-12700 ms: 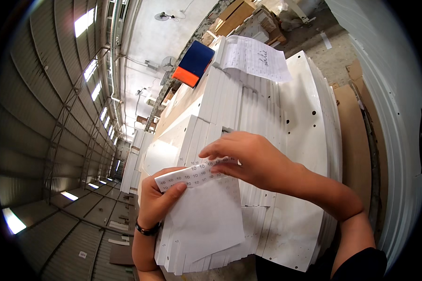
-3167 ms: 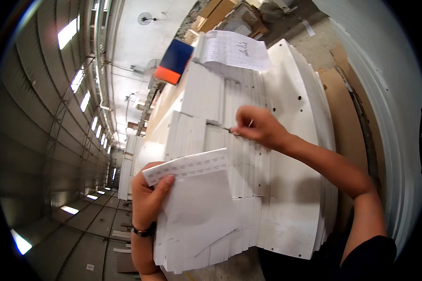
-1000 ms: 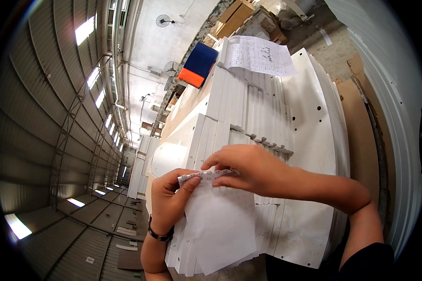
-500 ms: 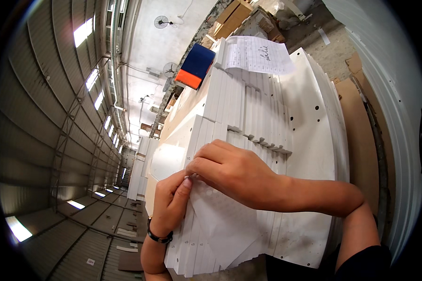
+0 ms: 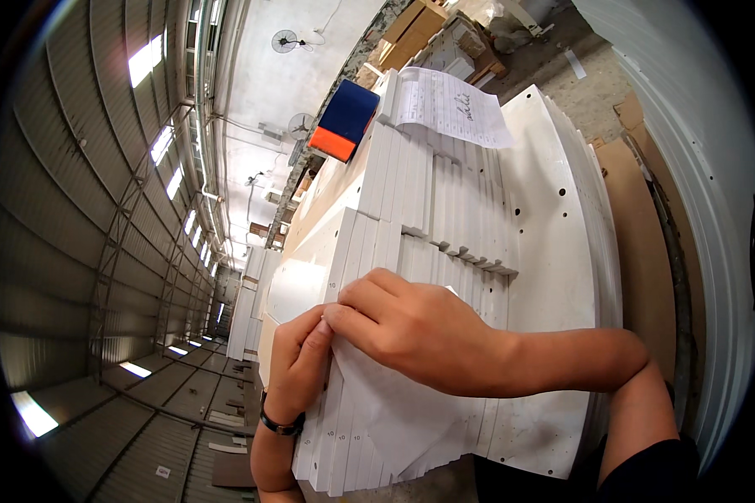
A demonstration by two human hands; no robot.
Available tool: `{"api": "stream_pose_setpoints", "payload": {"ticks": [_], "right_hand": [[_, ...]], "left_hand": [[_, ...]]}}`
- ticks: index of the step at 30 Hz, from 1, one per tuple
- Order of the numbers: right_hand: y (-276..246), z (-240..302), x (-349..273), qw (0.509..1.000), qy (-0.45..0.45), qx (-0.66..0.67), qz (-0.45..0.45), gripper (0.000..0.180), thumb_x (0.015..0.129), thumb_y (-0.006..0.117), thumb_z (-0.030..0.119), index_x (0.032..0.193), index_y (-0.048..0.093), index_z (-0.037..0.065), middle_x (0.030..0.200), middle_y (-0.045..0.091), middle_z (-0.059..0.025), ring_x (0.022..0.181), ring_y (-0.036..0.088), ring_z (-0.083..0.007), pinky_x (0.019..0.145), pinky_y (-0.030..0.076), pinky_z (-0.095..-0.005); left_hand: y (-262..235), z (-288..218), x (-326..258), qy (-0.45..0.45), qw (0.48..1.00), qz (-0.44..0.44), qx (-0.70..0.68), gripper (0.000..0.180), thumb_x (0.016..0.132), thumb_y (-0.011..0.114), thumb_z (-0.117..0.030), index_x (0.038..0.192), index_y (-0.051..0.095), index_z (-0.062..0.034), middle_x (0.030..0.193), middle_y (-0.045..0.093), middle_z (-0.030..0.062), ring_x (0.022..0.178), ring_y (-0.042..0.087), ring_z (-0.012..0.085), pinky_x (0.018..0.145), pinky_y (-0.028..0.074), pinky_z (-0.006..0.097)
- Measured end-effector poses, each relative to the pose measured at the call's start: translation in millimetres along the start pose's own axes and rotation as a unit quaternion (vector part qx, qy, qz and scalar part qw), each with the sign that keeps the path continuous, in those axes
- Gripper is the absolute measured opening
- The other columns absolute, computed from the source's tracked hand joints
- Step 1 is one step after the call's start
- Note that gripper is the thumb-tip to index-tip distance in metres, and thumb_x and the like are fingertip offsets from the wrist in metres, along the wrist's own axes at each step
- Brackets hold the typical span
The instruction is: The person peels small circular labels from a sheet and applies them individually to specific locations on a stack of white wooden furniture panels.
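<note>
My left hand (image 5: 298,365), with a dark band at its wrist, is closed in a pinch, thumb against fingers. A white paper sheet (image 5: 407,407) runs down from its fingertips over stacked white boards (image 5: 344,419). Bent fingers of my right hand (image 5: 407,327) meet the left fingertips at the sheet's upper corner. What the right fingers pinch is hidden. Farther along the stack, a printed sheet (image 5: 457,109) with handwriting drapes over the board edges. Beside it stands a dark blue and orange box (image 5: 341,120).
A large white panel (image 5: 554,277) with dark holes lies along the stack's right side. Brown cardboard (image 5: 637,235) leans beyond it. Cartons (image 5: 411,33) sit at the far end, with a wall fan (image 5: 285,41) to their left.
Both hands remain together while the right hand shifts slightly down and left. The far printed sheet's free edge has dropped lower. The whole view has shifted a little.
</note>
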State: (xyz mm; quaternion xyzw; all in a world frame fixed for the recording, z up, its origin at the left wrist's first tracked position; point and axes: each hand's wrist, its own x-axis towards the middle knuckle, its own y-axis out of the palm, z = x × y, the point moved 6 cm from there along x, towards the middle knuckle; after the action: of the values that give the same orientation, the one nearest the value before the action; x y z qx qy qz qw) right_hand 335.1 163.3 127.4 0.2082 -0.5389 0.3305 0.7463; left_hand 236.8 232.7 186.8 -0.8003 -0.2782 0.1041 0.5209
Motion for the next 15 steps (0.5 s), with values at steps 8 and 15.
{"api": "stream_pose_setpoints", "payload": {"ticks": [8,15], "right_hand": [[-0.7,3.3,-4.7,0.996,-0.076,-0.013,-0.043,0.013,0.066,0.055,0.003,0.078,0.053,-0.001,0.075,0.05,-0.0067,0.073,0.053,-0.018,0.056,0.05,-0.0251],[-23.2,-15.5,2.0,0.921,0.05,0.377,0.08,0.01,0.077,0.056,0.003,0.087,0.06,0.003,0.083,0.06,-0.0073,0.078,0.06,-0.0168,0.068,0.05,-0.0291]], "left_hand": [[-4.8,2.4,-6.3,-0.029,0.999,0.003,-0.041,0.03,0.089,0.038,-0.012,0.102,0.056,0.0095,0.089,0.061,0.008,0.083,0.054,0.0113,0.075,0.041,0.021],[-9.6,10.7,-4.3,-0.063,0.995,-0.011,-0.073,0.031,0.087,0.04,-0.017,0.093,0.058,0.0074,0.079,0.06,0.0059,0.075,0.053,0.0098,0.07,0.04,0.021]]}}
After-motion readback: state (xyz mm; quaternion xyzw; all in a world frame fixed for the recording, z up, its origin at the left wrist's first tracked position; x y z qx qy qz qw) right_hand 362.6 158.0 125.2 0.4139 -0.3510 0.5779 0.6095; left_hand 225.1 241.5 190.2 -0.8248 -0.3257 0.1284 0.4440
